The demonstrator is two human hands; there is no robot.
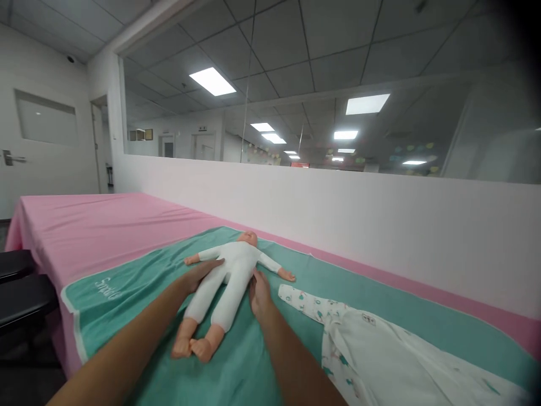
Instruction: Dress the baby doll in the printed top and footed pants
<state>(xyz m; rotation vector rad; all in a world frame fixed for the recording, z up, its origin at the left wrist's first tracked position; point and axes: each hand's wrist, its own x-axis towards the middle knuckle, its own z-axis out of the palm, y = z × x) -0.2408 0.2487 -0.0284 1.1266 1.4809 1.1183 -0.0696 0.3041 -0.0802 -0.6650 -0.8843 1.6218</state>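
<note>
A baby doll (239,259) in a white long-sleeved, long-legged suit lies on its back on a green blanket (139,282), its head pointing away from me. Its arms are spread out and its bare feet point toward me. My left hand (203,273) is closed on the doll's hip at the left, thumb over the white cloth and the other fingers mostly hidden. Against the opposite hip, my right hand (259,293) has its fingers bent around the doll's side. Right of that hand lies a white printed baby garment (380,349), one sleeve stretched toward the doll.
A pink cloth (105,225) covers the table under the blanket. Behind it runs a white wall (338,208) with a long window (296,113) above. Black chairs (25,299) stand at the left, and a white door (46,129) is beyond.
</note>
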